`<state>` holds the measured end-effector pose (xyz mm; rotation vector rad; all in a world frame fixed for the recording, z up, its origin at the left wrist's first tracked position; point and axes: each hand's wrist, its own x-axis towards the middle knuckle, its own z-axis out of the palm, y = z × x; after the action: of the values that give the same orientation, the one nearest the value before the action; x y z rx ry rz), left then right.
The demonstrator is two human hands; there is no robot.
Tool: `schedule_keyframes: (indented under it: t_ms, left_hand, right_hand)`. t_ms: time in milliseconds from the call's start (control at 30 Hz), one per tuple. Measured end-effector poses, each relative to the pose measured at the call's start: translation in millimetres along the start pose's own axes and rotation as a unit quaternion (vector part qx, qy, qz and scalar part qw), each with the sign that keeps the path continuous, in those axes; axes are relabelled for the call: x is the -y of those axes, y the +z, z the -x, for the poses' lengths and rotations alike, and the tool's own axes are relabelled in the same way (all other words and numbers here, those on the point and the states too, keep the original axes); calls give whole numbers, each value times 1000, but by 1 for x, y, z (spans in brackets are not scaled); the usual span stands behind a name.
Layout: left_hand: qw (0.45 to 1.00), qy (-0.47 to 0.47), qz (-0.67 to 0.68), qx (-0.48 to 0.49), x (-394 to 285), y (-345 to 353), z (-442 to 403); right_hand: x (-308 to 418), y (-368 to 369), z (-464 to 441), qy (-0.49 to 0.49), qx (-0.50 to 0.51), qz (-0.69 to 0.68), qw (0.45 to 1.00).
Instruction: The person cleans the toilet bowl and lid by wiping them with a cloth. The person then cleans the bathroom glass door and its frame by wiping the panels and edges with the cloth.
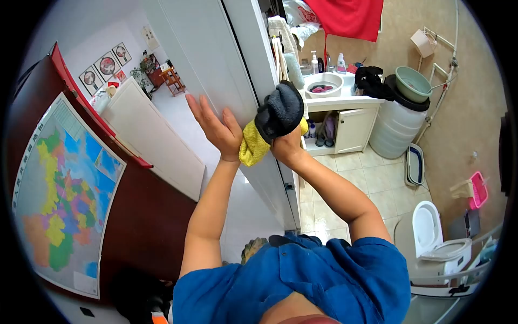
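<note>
My left hand [217, 129] is raised with its fingers stretched out and apart, in front of the grey-white door [208, 48]. I cannot tell whether its palm touches the panel. A two-sided cloth, dark grey [280, 110] and yellow [252, 144], is bunched against the door's edge. My right hand [287, 144] grips this cloth from below, its fingers mostly hidden behind the folds. The yellow part hangs close beside my left wrist. Below my right hand, a metal latch [290, 186] shows on the door's edge.
To the right is a bathroom with a sink cabinet [356, 129], a white basin [324, 85], a large barrel [394, 127] topped by a green basin [413, 83], and a toilet [429, 227]. At left, a map [70, 200] hangs on a dark red panel [145, 232].
</note>
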<state>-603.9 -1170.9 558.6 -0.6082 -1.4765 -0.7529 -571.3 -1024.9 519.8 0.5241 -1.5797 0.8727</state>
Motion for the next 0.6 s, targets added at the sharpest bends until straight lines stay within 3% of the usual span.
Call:
schedule_keyframes:
  t_ms: [33, 167, 200, 233, 267, 367, 433, 500, 600]
  left_hand:
    - [1000, -5, -8, 1, -2, 0, -1]
    - [999, -28, 37, 14, -10, -3, 0]
    - [998, 3, -48, 35, -7, -5, -1]
    - [998, 1, -50, 34, -7, -6, -1]
    - [998, -2, -52, 33, -8, -5, 0]
    - [998, -7, -45, 36, -8, -3, 1]
    - [998, -2, -46, 47, -6, -4, 1]
    - [996, 13, -54, 64, -3, -8, 2]
    - [990, 56, -82, 101, 2, -14, 2]
  right_hand:
    - [5, -3, -9, 23, 13, -39, 999]
    - [13, 6, -93, -68, -79, 32, 994]
    - [19, 10, -119, -37, -92, -6, 995]
    - [23, 16, -145, -64, -149, 32, 986]
    - [34, 15, -171, -36, -144, 35, 988]
    - [44, 22, -248, -100, -188, 60, 975]
    - [68, -2, -297, 25, -43, 4, 999]
    - [57, 13, -335, -69, -109, 41, 991]
    - [56, 13, -341, -99, -135, 32, 985]
